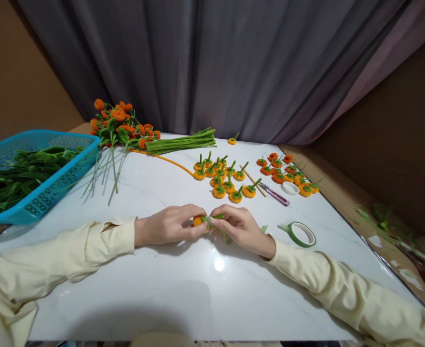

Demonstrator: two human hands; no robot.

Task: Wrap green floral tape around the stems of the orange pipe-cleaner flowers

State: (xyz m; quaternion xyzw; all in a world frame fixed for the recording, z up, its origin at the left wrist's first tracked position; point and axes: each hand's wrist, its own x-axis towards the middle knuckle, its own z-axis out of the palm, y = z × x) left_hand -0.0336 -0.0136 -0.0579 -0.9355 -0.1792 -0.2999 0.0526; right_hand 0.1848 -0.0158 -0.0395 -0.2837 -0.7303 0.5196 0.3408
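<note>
My left hand (174,223) is closed around a small orange fuzzy flower head (197,220), gripping it between thumb and fingers over the middle of the white table. From that flower a short green stem (217,216) points right, and the thumb and forefinger of my right hand (243,228) pinch it. Something pale green shows below my right fingers, too covered to make out. Beyond my hands stand several yellow-orange flower heads (218,192) with green stems pointing up. A roll of green tape (302,234) lies right of my right hand.
At left is a blue basket (40,205) of green fuzzy leaves (27,168). Behind lie finished-looking orange flowers (118,114) and a bundle of green stems (181,142). Pink-handled scissors (275,193), a white tape roll (290,188) and darker orange flower heads (278,178) are at right.
</note>
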